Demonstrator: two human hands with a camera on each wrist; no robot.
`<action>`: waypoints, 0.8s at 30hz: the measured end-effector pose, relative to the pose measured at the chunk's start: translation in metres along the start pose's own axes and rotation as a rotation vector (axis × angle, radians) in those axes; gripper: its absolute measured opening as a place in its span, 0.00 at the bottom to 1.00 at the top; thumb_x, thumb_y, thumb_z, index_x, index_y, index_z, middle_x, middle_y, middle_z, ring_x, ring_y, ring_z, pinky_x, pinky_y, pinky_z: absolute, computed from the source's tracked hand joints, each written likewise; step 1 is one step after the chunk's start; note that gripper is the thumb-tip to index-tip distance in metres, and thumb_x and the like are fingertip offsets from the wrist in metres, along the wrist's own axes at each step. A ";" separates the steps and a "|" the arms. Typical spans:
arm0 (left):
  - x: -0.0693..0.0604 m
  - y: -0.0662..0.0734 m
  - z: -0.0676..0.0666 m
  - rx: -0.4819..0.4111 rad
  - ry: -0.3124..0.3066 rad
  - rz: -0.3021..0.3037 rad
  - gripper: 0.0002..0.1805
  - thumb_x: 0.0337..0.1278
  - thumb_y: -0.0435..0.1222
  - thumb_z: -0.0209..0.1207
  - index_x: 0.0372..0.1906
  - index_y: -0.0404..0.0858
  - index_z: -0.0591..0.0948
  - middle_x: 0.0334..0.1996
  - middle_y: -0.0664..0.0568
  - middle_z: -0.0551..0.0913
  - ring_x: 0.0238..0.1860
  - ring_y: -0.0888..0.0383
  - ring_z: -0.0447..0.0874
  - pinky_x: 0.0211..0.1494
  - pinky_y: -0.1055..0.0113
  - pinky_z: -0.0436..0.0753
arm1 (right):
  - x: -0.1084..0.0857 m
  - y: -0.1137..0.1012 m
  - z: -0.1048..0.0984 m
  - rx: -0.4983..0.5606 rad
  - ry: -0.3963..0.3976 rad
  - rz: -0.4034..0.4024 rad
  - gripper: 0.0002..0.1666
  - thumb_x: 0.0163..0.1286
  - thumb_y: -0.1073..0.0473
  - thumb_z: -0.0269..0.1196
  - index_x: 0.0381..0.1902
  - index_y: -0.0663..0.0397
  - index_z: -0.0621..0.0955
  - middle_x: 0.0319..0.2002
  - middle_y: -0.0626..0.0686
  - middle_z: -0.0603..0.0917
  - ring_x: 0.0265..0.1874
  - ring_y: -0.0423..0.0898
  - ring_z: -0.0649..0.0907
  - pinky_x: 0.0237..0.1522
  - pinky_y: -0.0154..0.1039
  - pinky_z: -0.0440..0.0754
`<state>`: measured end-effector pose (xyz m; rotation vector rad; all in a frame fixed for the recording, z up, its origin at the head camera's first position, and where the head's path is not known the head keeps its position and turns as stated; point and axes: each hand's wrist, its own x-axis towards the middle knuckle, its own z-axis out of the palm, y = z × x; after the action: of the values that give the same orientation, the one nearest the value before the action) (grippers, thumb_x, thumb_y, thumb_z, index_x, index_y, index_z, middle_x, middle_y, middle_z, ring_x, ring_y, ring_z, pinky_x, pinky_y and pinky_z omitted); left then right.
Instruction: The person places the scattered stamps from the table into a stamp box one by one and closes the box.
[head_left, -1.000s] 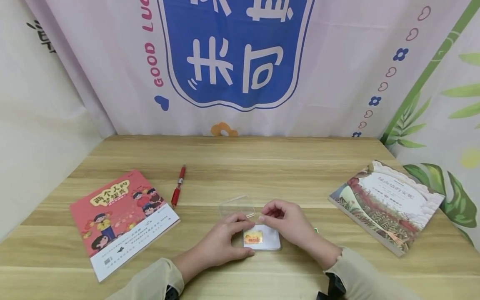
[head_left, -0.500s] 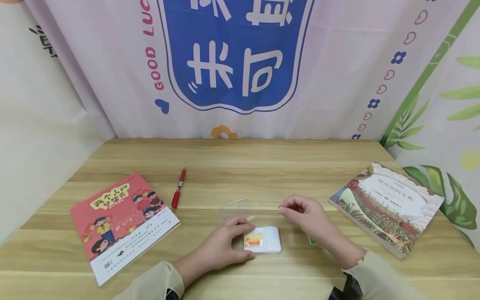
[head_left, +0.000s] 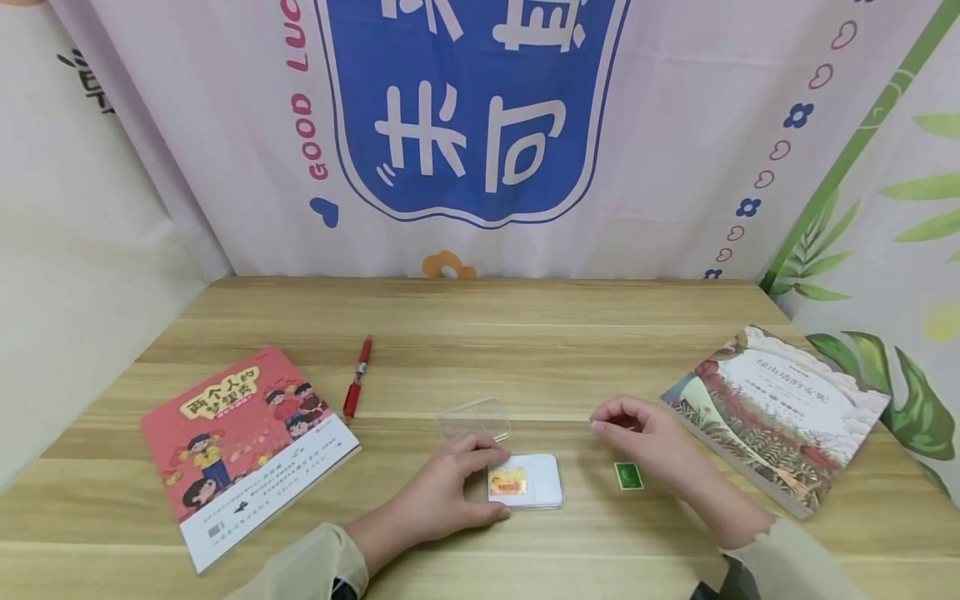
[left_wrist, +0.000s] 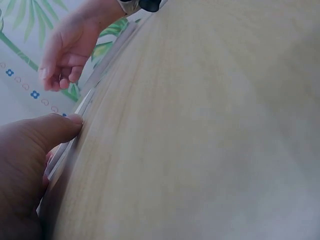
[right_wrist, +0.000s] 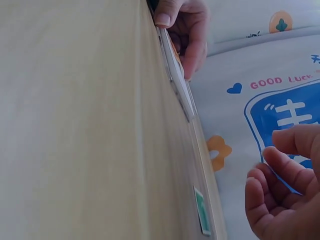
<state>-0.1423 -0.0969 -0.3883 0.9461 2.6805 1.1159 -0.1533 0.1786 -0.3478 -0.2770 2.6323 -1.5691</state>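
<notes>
My left hand (head_left: pixel 450 492) holds a small flat white case (head_left: pixel 543 479) by its left end, thumb at the near edge and fingers at the far edge. A small orange and yellow stamp (head_left: pixel 507 481) lies on the case's white top. Behind it a clear plastic lid (head_left: pixel 474 419) rests on the table, partly covered by my left fingers. My right hand (head_left: pixel 648 437) hovers to the right of the case, its fingers loosely curled. Nothing shows between the thumb and forefinger. A small green stamp (head_left: pixel 628 476) lies on the table just below that hand, also seen in the right wrist view.
A pink book (head_left: pixel 247 442) lies on the left of the wooden table (head_left: pixel 450 333). Beside it is a red pen (head_left: pixel 357 377). Another picture book (head_left: pixel 780 408) lies at the right, close to my right forearm. A printed curtain (head_left: pixel 660 167) hangs behind the table.
My right hand has moved off the case to the right, and the green stamp has come into full view. My left hand stays on the case.
</notes>
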 end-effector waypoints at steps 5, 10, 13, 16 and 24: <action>0.000 0.001 0.000 -0.001 -0.008 -0.016 0.28 0.43 0.44 0.69 0.54 0.41 0.79 0.52 0.57 0.73 0.54 0.57 0.70 0.59 0.59 0.72 | -0.003 0.004 -0.009 -0.089 -0.035 0.038 0.12 0.61 0.57 0.63 0.39 0.59 0.82 0.34 0.51 0.81 0.31 0.42 0.76 0.33 0.32 0.75; 0.001 0.000 0.000 0.001 -0.005 -0.007 0.28 0.43 0.44 0.69 0.53 0.41 0.79 0.51 0.57 0.73 0.54 0.57 0.70 0.59 0.58 0.72 | -0.008 0.010 -0.015 -0.112 -0.074 0.051 0.16 0.60 0.56 0.64 0.43 0.59 0.82 0.39 0.52 0.82 0.35 0.43 0.77 0.35 0.31 0.76; 0.001 0.000 0.000 -0.001 -0.002 -0.004 0.28 0.43 0.45 0.69 0.53 0.40 0.79 0.51 0.57 0.73 0.54 0.57 0.70 0.58 0.58 0.72 | -0.010 0.014 -0.019 -0.110 -0.096 0.033 0.17 0.59 0.57 0.65 0.44 0.60 0.82 0.40 0.54 0.83 0.36 0.42 0.77 0.36 0.32 0.76; 0.000 0.000 0.000 0.000 -0.004 -0.007 0.28 0.43 0.45 0.69 0.53 0.41 0.79 0.51 0.58 0.73 0.54 0.57 0.70 0.58 0.58 0.72 | -0.012 0.018 -0.022 -0.119 -0.118 0.008 0.18 0.59 0.57 0.65 0.45 0.60 0.82 0.41 0.55 0.83 0.36 0.41 0.78 0.37 0.32 0.77; 0.001 0.000 0.001 0.008 0.003 -0.002 0.28 0.42 0.44 0.70 0.53 0.41 0.79 0.51 0.58 0.73 0.54 0.57 0.70 0.59 0.58 0.72 | -0.018 0.028 -0.028 -0.154 -0.109 -0.025 0.18 0.57 0.57 0.66 0.45 0.59 0.82 0.43 0.55 0.83 0.36 0.36 0.78 0.37 0.31 0.76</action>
<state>-0.1427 -0.0962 -0.3892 0.9436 2.6898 1.1077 -0.1427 0.2191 -0.3596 -0.3939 2.6776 -1.3190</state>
